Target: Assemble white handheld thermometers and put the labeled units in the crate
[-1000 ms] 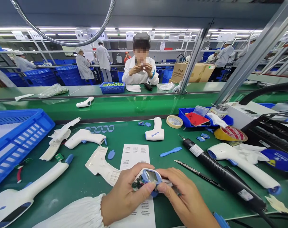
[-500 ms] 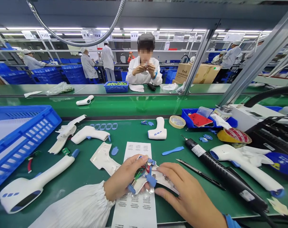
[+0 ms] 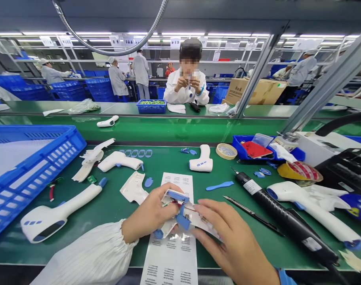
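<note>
Over a printed label sheet (image 3: 171, 257), my two hands hold an opened white infrared thermometer housing (image 3: 204, 226) with wires and blue parts in it. My left hand (image 3: 147, 213) is closed around its head end, thumb on the inside. A blue-edged display piece (image 3: 176, 196) stands tilted up beside that thumb, and a blue trigger (image 3: 184, 221) sticks out towards me. My right hand (image 3: 236, 237) grips the handle end between thumb and fingers. Left of the sheet lies a loose white half shell (image 3: 133, 189), next to a small blue oval part (image 3: 148, 182).
A black electric screwdriver (image 3: 284, 213), tweezers (image 3: 253, 215) and a blue pry tool (image 3: 219, 186) lie to the right. Several white thermometers, one upright (image 3: 202, 159), surround the work. A blue crate (image 3: 58, 158) borders the left. A co-worker (image 3: 186, 83) sits opposite.
The display piece has tipped up and now shows its blue edge, covering the green wires. My left thumb has shifted inside the housing. The whole view has swung slightly left.
</note>
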### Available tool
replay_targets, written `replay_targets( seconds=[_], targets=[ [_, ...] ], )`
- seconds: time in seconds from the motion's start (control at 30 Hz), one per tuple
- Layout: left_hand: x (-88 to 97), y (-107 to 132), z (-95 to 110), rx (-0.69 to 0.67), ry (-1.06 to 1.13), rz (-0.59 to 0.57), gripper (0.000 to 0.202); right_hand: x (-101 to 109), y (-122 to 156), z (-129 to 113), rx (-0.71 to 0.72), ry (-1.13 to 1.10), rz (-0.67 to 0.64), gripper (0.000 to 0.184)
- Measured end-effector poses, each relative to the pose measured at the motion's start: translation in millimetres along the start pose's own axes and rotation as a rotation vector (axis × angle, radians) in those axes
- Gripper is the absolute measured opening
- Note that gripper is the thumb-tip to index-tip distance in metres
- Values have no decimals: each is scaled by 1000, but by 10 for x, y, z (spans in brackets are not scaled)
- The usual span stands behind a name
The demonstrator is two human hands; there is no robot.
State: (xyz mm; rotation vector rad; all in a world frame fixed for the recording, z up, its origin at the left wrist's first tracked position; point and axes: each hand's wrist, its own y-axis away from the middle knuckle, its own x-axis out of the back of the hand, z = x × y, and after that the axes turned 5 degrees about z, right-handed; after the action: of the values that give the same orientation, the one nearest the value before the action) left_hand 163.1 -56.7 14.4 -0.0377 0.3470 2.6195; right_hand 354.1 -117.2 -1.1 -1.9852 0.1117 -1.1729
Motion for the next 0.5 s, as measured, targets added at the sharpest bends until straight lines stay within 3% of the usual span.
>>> replay_targets(
  seconds=[0.17,0.3,0.4,0.5],
  targets=[
    [379,243,84,-42,3,418,25,17,104,37,-231,23,138,33],
    [696,504,112,4,128,675,29,-35,91,28,-358,-92,-104,30],
    [828,662,80,-6,215,798,28,-168,-80,-101,-267,-182,-288,31],
    [886,734,18,-106,236,888,29,-440,-317,-277,-121,-155,-427,46]
  ],
)
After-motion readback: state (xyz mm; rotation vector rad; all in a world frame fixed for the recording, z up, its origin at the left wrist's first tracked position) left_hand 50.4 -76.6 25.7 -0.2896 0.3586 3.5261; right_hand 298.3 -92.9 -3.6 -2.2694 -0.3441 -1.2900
